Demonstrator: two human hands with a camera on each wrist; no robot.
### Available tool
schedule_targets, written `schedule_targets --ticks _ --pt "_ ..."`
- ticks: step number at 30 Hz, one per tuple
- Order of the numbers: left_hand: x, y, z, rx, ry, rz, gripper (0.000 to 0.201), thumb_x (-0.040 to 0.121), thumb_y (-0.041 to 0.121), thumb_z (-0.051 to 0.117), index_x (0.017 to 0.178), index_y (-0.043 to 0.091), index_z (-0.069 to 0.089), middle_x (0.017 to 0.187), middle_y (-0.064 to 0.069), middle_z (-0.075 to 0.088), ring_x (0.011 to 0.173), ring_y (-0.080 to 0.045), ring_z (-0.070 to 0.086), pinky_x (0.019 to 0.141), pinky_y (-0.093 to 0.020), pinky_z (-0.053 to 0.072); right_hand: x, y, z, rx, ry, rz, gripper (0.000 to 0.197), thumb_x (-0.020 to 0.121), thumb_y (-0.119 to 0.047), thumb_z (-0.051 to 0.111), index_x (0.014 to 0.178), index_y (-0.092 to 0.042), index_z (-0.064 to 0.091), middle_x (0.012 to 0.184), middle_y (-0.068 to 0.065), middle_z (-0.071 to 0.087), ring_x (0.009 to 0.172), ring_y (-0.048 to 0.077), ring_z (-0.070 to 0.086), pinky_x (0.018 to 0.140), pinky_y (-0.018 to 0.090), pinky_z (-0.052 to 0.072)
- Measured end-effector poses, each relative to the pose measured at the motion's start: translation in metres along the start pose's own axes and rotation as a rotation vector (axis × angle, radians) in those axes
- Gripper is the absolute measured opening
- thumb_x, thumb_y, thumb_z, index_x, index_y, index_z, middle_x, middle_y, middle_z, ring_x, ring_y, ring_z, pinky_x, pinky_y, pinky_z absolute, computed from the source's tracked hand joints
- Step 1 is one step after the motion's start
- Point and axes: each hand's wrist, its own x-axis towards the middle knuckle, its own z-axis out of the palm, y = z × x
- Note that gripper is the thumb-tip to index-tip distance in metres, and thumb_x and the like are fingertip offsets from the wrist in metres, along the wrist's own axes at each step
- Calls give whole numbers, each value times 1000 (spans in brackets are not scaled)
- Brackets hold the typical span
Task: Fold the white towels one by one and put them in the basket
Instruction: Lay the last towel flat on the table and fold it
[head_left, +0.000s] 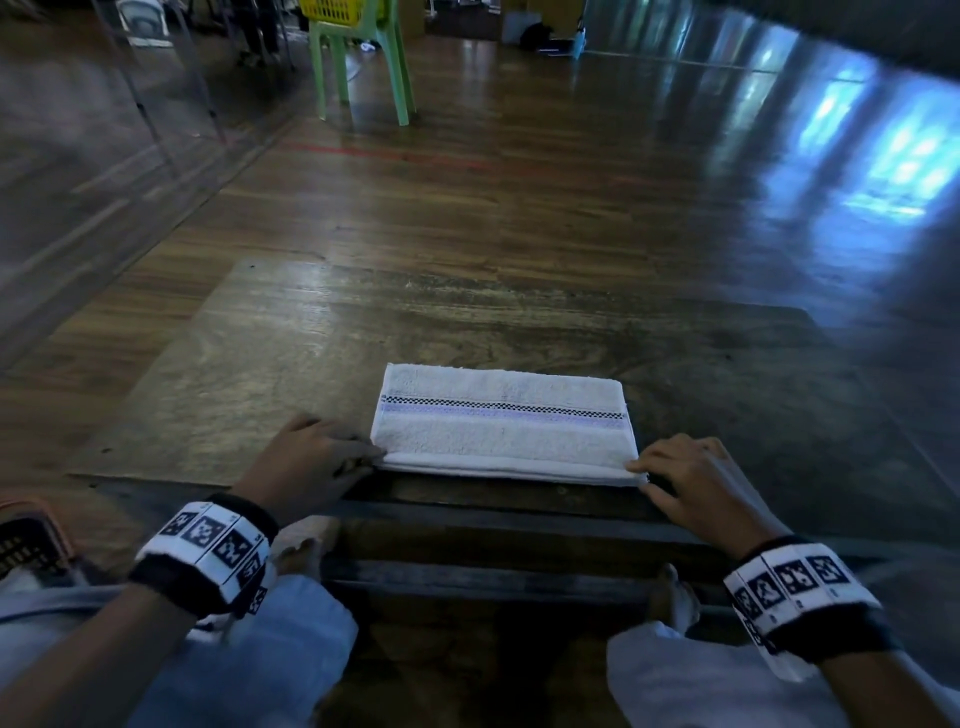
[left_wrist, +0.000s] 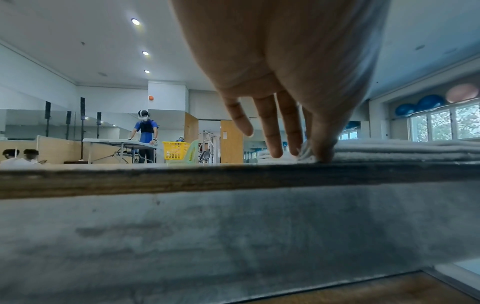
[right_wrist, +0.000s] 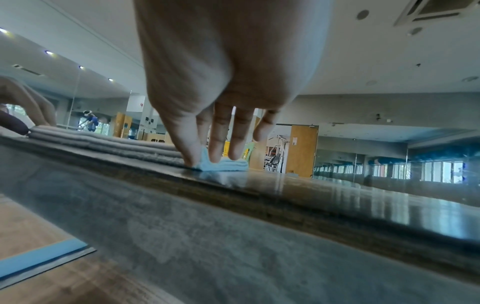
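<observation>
Both hands, left hand (head_left: 311, 457) and right hand (head_left: 691, 478), pinch the folded towel's (head_left: 504, 421) near corners; a basket (head_left: 31, 540) sits beside the left wrist.

The head view looks forward and steeply down from above onto the surface (head_left: 467, 322), with the towel (head_left: 504, 423) at frame centre and both hands along the lower half. The left wrist view sits very low, at the near edge of the surface (left_wrist: 182, 179), facing forward along the fingers (left_wrist: 270, 131). The right wrist view is equally low and tilted. All three share the towel's near edge (right_wrist: 109, 144); both wrist views share the yellow basket (left_wrist: 176, 150) far behind.
</observation>
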Motion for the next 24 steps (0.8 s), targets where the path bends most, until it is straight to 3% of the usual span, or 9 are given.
schedule_targets --ticks 3,7,10,13,16,18,20,22,24 --pt "1 0 -1 15 19 15 26 76 33 65 101 32 70 98 14 67 90 -11 64 79 -26 28 -1 0 1 -49 0 -17 37 69 -19 79 104 -25 70 94 -8 69 87 14 62 76 34 44" --pt "4 5 -1 72 31 14 28 68 33 60 94 33 70 96 16 67 88 -11 66 80 -28 27 3 -1 0 -93 31 -63 40 61 -16 84 99 -23 71 87 -9 68 80 15 63 69 32 46" --pt "7 9 -1 94 23 -5 33 61 24 74 93 32 69 94 14 67 87 -12 66 82 -30 28 5 0 2 -124 47 -105 41 57 -17 86 95 -22 72 84 -9 68 75 14 64 66 30 47" --pt "10 15 -2 97 14 -37 34 60 21 77 91 31 67 94 14 67 89 -13 65 83 -34 34 7 -1 2 -137 61 -127 38 57 -16 85 93 -20 72 82 -7 68 73 14 64 64 31 49" --pt "13 16 -2 133 18 -30 34 55 23 79 86 29 67 90 11 68 85 -15 66 83 -33 31 8 -4 1 -131 76 -116 34 59 -15 83 90 -19 72 81 -5 68 72 15 64 64 32 50" --pt "16 16 -2 147 55 -20 26 59 30 72 84 27 68 87 10 69 82 -16 67 81 -32 27 9 -5 0 -122 69 -96 32 60 -14 82 89 -20 71 83 -5 68 73 15 64 65 30 47" --pt "18 15 -4 98 107 -52 28 65 40 52 84 26 67 85 9 69 80 -16 68 80 -32 28 10 -3 -3 -49 69 -53 28 65 -13 78 90 -20 69 87 -4 68 79 16 64 68 28 43" --pt "19 14 -8 -10 168 -82 35 68 44 43 88 26 65 86 9 69 81 -16 66 82 -34 36 12 -1 -7 89 98 -6 25 70 -11 73 93 -20 67 92 -4 67 86 14 62 75 29 46" --pt "20 12 -19 -196 206 -71 34 72 43 45 91 23 65 86 8 68 80 -15 65 77 -33 46 14 -1 -15 235 152 25 26 72 -9 70 93 -23 65 91 -6 65 88 9 59 80 33 50"
